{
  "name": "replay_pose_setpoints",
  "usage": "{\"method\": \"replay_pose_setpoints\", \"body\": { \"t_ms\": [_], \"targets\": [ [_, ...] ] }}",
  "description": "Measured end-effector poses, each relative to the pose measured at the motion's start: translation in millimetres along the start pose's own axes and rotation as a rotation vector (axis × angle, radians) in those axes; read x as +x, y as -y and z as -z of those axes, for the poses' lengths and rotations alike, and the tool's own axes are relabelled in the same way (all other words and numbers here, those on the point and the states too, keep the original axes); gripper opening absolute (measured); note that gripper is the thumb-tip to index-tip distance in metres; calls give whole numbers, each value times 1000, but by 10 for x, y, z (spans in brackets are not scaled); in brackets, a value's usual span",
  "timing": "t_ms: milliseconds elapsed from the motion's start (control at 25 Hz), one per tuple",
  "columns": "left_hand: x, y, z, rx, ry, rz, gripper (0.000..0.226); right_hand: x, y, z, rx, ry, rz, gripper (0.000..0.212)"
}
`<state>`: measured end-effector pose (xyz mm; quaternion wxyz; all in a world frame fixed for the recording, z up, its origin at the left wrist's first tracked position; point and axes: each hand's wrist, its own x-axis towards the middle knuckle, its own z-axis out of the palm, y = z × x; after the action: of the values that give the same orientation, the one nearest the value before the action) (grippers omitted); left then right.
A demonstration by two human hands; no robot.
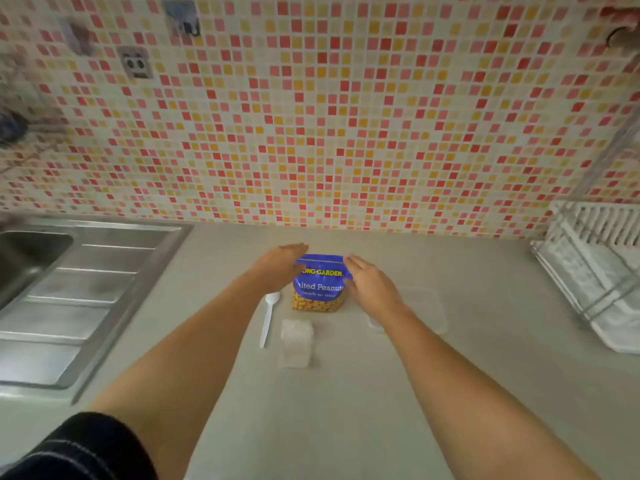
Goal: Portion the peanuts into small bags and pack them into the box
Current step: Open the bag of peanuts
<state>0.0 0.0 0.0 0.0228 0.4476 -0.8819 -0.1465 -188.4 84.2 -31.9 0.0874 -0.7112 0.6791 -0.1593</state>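
A blue bag of salted peanuts (319,284) stands upright on the grey counter near the tiled wall. My left hand (280,268) is at its left side and my right hand (369,285) at its right side, both with straight fingers; whether they touch the bag is unclear. A white plastic spoon (268,317) lies left of the bag. A stack of small clear bags (296,342) lies in front of it. A clear plastic box (427,310) sits to the right, partly hidden behind my right wrist.
A steel sink with a ribbed drainboard (79,292) fills the left side. A white dish rack (595,275) stands at the right edge. The mosaic tile wall (311,116) rises behind the counter (329,410).
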Motion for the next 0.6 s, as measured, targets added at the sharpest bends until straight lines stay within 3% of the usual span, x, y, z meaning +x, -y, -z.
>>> {"method": "replay_pose_setpoints", "body": {
  "t_ms": [120, 320, 480, 600],
  "targets": [
    [322, 112, -1, -71, -10, 13, 45, 289, -46, -155, 3, -38, -27, 51],
    [644, 277, -79, -74, 151, -70, 37, 568, -91, -454, -12, -75, -29, 52],
    [720, 382, -134, -169, 117, -128, 25, 578, -150, -663, -31, -351, 72, 40],
    [744, 436, -147, -212, 101, -142, 24, 523, -183, -684, -64, -469, 159, 34]
  ]
}}
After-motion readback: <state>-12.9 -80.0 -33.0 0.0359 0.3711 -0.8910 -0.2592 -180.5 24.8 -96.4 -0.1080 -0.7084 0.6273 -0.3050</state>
